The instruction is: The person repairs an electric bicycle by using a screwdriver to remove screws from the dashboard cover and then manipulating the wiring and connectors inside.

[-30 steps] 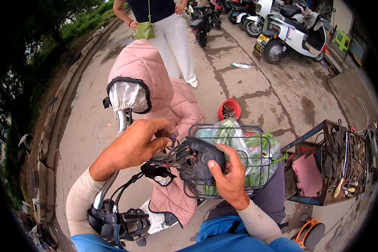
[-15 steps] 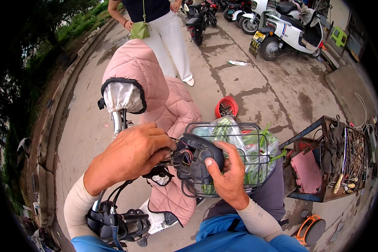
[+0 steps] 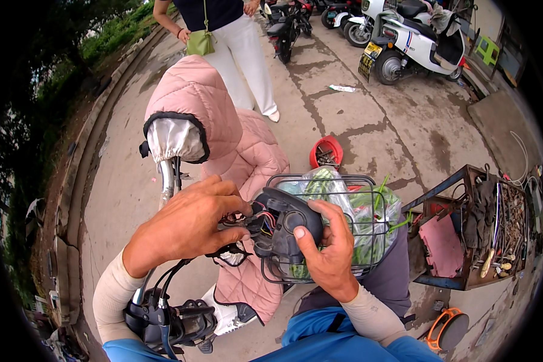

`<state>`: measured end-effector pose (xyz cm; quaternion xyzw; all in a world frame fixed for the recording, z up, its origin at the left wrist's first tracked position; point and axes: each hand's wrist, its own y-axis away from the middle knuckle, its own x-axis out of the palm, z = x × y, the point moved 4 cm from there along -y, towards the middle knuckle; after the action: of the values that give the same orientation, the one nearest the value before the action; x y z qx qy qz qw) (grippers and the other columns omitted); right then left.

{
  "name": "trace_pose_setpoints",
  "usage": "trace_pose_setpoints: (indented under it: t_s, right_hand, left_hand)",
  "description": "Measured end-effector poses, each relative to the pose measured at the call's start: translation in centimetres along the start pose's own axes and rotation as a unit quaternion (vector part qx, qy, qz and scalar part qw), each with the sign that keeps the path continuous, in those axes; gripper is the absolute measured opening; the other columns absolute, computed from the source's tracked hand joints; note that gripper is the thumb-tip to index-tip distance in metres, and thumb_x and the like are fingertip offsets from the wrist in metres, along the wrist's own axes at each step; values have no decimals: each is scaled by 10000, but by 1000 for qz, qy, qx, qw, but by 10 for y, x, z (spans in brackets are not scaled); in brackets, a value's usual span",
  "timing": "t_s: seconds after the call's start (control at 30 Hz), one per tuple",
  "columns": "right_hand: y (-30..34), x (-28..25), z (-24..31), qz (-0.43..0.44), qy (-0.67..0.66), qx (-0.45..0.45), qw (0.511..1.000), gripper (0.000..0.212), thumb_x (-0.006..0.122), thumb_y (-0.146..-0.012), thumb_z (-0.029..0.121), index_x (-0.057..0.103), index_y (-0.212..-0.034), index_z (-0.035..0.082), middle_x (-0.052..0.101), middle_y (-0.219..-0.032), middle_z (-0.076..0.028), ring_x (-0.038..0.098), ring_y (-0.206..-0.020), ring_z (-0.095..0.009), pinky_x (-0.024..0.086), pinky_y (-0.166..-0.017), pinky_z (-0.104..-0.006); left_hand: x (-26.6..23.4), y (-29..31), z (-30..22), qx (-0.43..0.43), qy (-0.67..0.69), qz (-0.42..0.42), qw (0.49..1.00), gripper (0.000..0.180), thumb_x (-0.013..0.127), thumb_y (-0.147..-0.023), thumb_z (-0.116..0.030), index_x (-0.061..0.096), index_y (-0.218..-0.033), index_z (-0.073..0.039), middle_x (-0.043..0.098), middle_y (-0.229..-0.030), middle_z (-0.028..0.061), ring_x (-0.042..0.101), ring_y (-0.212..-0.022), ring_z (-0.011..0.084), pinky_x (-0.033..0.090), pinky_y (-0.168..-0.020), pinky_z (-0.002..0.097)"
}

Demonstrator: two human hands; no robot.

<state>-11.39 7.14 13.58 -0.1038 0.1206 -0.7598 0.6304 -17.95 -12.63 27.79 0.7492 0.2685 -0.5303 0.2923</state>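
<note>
Black plastic housing (image 3: 286, 226) sat at frame centre, just in front of a wire basket (image 3: 350, 223) of greens. The right hand (image 3: 326, 247) clasped it from below, thumb pressed on its face. The left hand (image 3: 190, 223) pinched the coloured wires (image 3: 256, 218) at its left edge. Pink quilted covers (image 3: 223, 130) filled the upper left.

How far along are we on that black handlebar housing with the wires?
Looks done: the black housing is open, coloured wires exposed. In hand: the right hand grips the housing, thumb on its face, while the left hand has its fingertips in the wires. Left, as far as I can judge: wires are not tucked in and the housing is not closed. The tool tray sits untouched to the right.
</note>
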Motion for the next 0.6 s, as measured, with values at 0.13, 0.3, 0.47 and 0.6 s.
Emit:
trace_pose_setpoints:
  t_s: [0.13,0.3,0.47,0.6]
  right_hand:
    - [-2,1,4,0,19,-17,1000,448,766,-933,83,592,-1319,-64,604,-1313,-214,675,-1147,-324,598,-899,-372]
    - [-4,0,4,-2,36,-28,999,442,773,-925,91,601,-1304,-58,624,-1280,-224,671,-1142,-358,572,-939,-408]
    - [-7,0,7,10,58,-26,998,438,777,-918,97,610,-1294,-54,639,-1253,-230,672,-1130,-381,549,-962,-427]
    - [-7,3,9,26,69,-21,997,433,776,-913,101,618,-1288,-47,636,-1257,-228,673,-1112,-399,554,-951,-429]
  left_hand:
    - [2,-1,4,-2,-12,7,1000,302,810,-859,-216,778,-1118,-64,616,-968,106,612,-1009,321,501,-892,437]
    - [3,-2,7,16,21,0,1000,233,775,-860,-154,740,-1061,-41,629,-976,119,608,-1031,332,489,-912,447]
    - [4,-3,9,13,63,19,998,238,775,-820,-121,691,-1022,-28,641,-973,136,613,-1021,353,485,-923,457]
    - [5,-3,9,9,57,27,998,278,783,-786,-111,679,-1031,-30,641,-977,149,622,-1001,363,489,-915,453]
